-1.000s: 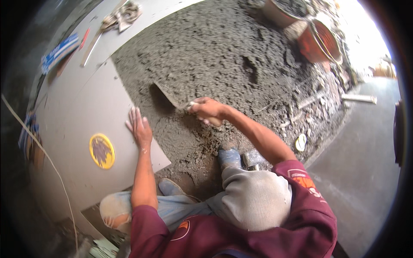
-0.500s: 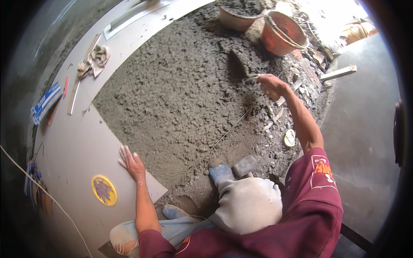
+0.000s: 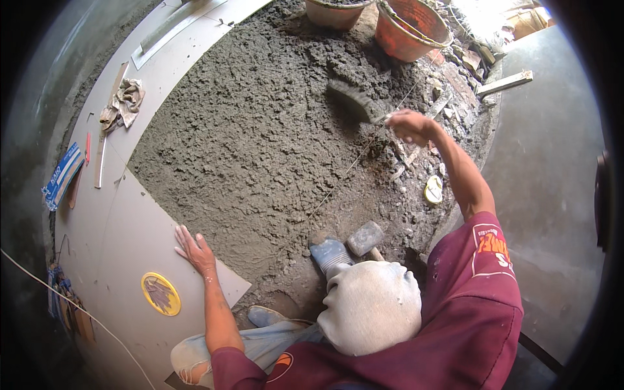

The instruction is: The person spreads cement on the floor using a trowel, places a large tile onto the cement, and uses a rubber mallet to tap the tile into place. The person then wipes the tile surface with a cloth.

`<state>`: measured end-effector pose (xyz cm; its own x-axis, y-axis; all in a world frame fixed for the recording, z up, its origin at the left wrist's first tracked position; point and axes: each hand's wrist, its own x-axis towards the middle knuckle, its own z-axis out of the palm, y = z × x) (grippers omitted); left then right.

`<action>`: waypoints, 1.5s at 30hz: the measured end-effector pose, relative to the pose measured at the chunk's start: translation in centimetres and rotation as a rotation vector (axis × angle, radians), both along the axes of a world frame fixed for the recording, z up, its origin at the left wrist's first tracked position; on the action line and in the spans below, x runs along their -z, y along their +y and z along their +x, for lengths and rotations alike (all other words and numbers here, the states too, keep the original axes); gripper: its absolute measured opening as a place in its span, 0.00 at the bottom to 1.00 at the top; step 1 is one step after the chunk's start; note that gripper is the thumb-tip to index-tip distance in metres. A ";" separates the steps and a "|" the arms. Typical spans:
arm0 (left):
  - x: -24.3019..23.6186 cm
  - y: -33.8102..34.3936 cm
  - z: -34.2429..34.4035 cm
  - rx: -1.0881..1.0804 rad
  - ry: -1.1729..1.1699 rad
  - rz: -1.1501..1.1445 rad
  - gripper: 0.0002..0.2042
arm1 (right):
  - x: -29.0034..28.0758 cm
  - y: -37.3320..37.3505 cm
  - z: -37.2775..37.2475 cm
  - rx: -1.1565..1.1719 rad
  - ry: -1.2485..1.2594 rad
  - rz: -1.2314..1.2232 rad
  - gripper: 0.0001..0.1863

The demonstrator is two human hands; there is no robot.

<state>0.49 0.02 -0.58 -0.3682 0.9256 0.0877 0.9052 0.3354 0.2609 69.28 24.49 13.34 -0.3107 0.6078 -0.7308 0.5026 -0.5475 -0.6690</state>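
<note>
My right hand (image 3: 411, 127) is wrapped round the handle of a trowel (image 3: 351, 101) at the upper right. The trowel's blade, blurred by motion, lies against the wet grey mortar (image 3: 247, 130), pointing up and left. My left hand (image 3: 196, 252) rests flat with fingers stretched on a large pale tile (image 3: 156, 224), near the tile's edge beside the mortar. Below that hand, a yellow-rimmed round disc (image 3: 160, 294) sits on the tile. A thin string runs slantwise over the mortar, passing close to the trowel.
Two buckets, one orange (image 3: 409, 32) and one holding mortar (image 3: 338, 14), stand at the far side. A mallet (image 3: 366, 238) lies near my boot (image 3: 330, 253). Rubble and a yellow-white lid (image 3: 433, 190) are at right. A crumpled rag (image 3: 125, 104) and blue packet (image 3: 64, 175) lie left.
The trowel's blade has swung from a narrow dark edge to a broader, flatter slant. My left hand stays flat on the tile. The whole view has shifted slightly.
</note>
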 end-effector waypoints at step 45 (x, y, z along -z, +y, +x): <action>-2.1 0.8 1.6 -0.035 0.026 -0.019 0.33 | 2.2 1.0 -31.0 0.195 0.218 0.074 0.22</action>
<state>2.05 0.81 1.47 -0.3982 0.9138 0.0801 0.8992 0.3715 0.2311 38.32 25.47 11.13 -0.3275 0.7208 -0.6109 0.2325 -0.5652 -0.7915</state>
